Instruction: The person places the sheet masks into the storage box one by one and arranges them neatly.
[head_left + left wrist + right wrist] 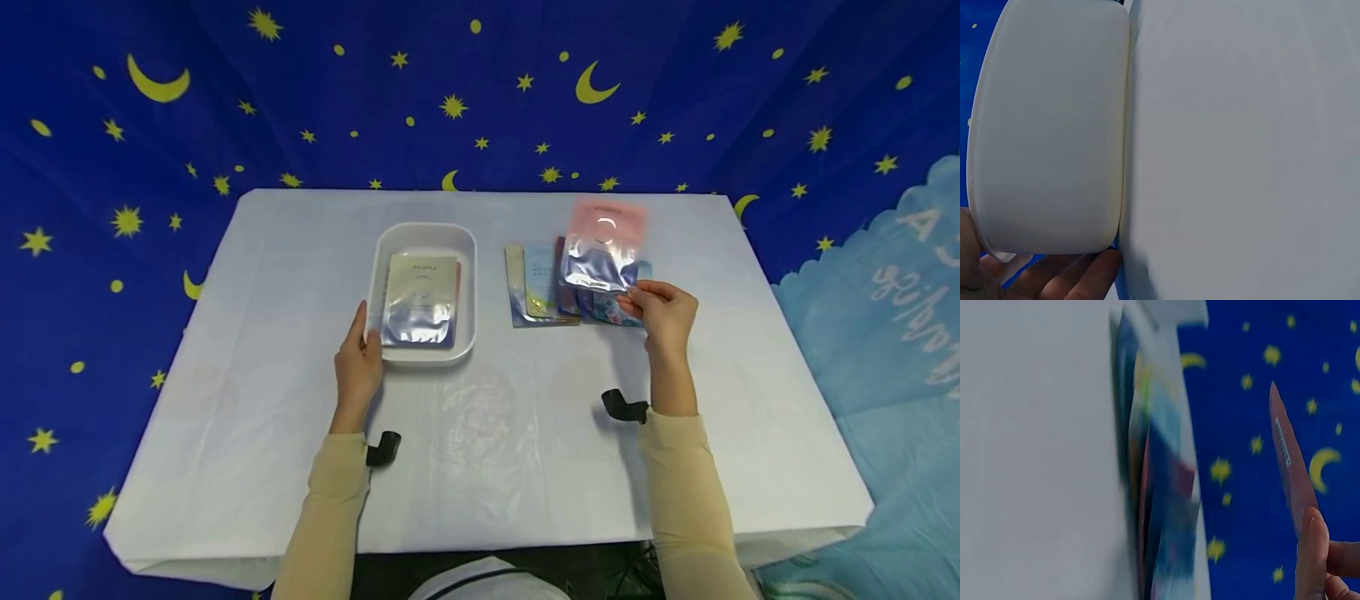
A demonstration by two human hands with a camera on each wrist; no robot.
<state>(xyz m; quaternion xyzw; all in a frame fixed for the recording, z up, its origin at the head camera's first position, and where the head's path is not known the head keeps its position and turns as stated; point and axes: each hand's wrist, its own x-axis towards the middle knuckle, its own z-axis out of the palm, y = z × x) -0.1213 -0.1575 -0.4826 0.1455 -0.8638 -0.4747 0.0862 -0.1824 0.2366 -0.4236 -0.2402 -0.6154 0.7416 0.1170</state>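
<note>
My right hand (663,315) pinches the lower right corner of a pink and silver sheet mask packet (604,237), lifted above the table. In the right wrist view this pink packet (1291,456) shows almost edge-on between thumb and fingers. Below it lie several more packets, among them a pale blue one (542,279). My left hand (356,367) rests along the left outer side of a white tray (426,233), near its front corner. Its fingers (1091,278) lie against the tray wall in the left wrist view. Inside the tray, a cream and silver packet (422,292) tops a pink-edged one.
A white cloth covers the table (487,467). Behind stands a dark blue curtain (420,92) with yellow moons and stars; a light blue cloth (885,333) hangs at the right. Black wrist mounts (624,407) stick out from both sleeves.
</note>
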